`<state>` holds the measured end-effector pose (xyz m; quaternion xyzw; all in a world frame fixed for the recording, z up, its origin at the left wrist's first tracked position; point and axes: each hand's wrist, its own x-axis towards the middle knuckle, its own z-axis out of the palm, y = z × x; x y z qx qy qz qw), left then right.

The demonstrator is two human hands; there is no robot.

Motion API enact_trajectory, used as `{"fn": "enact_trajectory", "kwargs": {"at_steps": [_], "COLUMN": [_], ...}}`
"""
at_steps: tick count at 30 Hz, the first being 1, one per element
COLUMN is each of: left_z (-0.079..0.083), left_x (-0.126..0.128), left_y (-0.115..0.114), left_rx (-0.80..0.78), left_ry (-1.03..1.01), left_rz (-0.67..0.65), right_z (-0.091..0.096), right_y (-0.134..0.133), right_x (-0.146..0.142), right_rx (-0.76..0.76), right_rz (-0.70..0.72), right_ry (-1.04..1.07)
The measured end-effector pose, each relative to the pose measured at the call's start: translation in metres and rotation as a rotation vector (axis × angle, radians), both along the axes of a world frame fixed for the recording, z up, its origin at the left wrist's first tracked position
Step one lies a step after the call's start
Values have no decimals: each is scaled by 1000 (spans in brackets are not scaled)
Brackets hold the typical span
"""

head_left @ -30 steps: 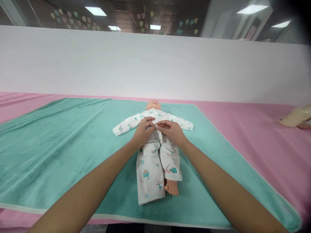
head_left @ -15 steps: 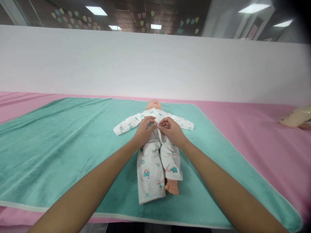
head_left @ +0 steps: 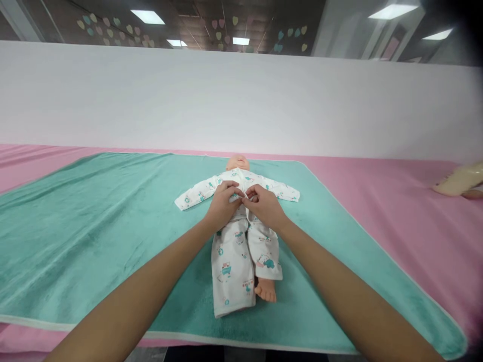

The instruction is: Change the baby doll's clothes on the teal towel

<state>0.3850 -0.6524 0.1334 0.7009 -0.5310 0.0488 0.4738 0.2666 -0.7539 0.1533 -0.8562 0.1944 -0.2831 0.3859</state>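
A baby doll lies on its back, head away from me, dressed in a white printed top and matching trousers. Its sleeves spread out to both sides. One bare foot sticks out of the right trouser leg; the left leg's cuff hides any foot. Over the doll's belly, my left hand pinches the front edge of the top. My right hand pinches the same front opening from the other side, its fingertips meeting those of the left. The fastening between the fingers is too small to make out.
Beneath the doll is a green blanket with a pale border, spread over a pink cover. A white wall rises behind. At the far right edge lies a cream-coloured object, partly cut off.
My right hand has shifted slightly left and its fingertips have come together with those of my left hand at the top's front. The doll lies as before.
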Motion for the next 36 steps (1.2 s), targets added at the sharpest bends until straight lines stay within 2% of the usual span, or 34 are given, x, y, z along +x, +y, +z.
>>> {"fn": "enact_trajectory", "kwargs": {"at_steps": [7, 12, 16, 23, 26, 32, 36], "left_z": [3, 4, 7, 15, 18, 17, 15], "left_x": [-5, -5, -8, -9, -7, -9, -9], "left_y": [0, 1, 2, 6, 8, 7, 6], "left_rx": [-18, -6, -22, 71, 102, 61, 27], "left_ry": [-130, -224, -221, 263, 380, 411, 396], "left_rz": [142, 162, 118, 66, 2, 13, 25], "right_z": [-4, -3, -3, -8, -9, -9, -7], "right_y": [-14, -15, -15, -19, -19, -18, -18], "right_x": [1, -2, -2, 1, 1, 0, -2], "right_rx": [289, 454, 450, 442, 418, 374, 406], "right_rz": [80, 136, 167, 168, 158, 165, 218], "right_ry": [-108, -125, -168, -175, -165, -159, -144]}}
